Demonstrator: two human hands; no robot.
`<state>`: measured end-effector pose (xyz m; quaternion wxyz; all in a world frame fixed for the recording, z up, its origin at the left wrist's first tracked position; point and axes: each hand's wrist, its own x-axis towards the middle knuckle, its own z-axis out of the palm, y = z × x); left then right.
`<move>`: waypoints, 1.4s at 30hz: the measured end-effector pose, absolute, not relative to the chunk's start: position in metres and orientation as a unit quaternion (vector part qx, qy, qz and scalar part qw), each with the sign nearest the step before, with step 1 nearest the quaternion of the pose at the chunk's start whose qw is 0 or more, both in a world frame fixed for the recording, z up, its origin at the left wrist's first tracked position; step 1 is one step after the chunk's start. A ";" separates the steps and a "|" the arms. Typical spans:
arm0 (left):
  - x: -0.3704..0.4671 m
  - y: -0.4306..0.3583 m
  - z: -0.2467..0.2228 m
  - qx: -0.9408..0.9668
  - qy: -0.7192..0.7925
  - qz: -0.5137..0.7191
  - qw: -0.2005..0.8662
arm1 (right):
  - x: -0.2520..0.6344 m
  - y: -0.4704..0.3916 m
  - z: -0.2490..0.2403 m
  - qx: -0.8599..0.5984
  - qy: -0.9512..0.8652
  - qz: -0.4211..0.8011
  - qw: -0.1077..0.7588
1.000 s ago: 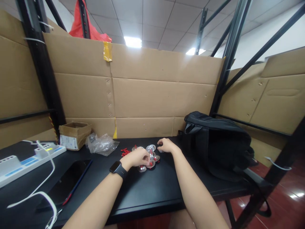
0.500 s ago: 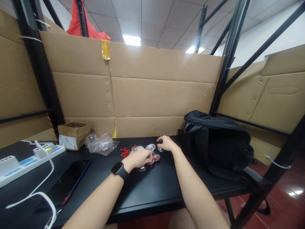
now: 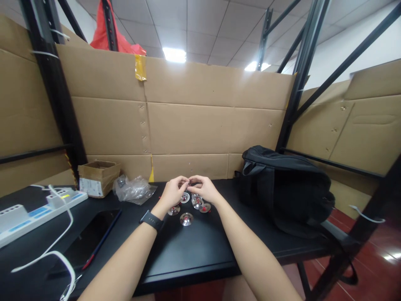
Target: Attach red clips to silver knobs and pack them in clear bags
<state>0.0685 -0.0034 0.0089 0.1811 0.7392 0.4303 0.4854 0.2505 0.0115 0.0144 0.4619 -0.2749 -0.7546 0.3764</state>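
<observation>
My left hand (image 3: 174, 193) and my right hand (image 3: 205, 189) meet over the far part of the black table. Their fingertips are pinched together around something too small and too covered to make out. Several small shiny metal discs with red centres lie below and between them; they look like finger cymbals. One disc (image 3: 186, 219) sits by itself toward me. Another disc (image 3: 173, 210) is partly under my left hand, and a third disc (image 3: 205, 207) rests below my right palm. My left wrist wears a black smartwatch (image 3: 151, 220).
Left of my hands are a crumpled clear plastic bag (image 3: 134, 189), an open cardboard box (image 3: 98, 177), a dark phone (image 3: 89, 240) and a white power strip (image 3: 42, 215) with cables. A black backpack (image 3: 291, 188) stands on the right. Cardboard panels (image 3: 188, 125) wall the back.
My right hand has moved left and my left hand has lifted away from the discs, bringing the fingertips together. The discs under my left hand are now more exposed, with one lying apart in front.
</observation>
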 end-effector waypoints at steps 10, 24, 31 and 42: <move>0.056 0.002 0.011 0.732 0.463 0.477 0.148 | 0.242 0.002 0.016 -0.347 -0.790 0.221 0.456; -0.034 0.019 -0.005 0.794 0.568 0.132 0.174 | 0.328 0.045 -0.003 -0.597 -0.767 0.154 0.178; 0.034 -0.002 0.002 0.873 0.416 0.231 0.106 | 0.328 0.050 -0.007 -0.593 -0.775 0.156 0.153; 0.060 -0.005 -0.015 0.868 0.445 0.222 0.007 | 0.325 0.046 -0.002 -0.590 -0.779 0.129 0.169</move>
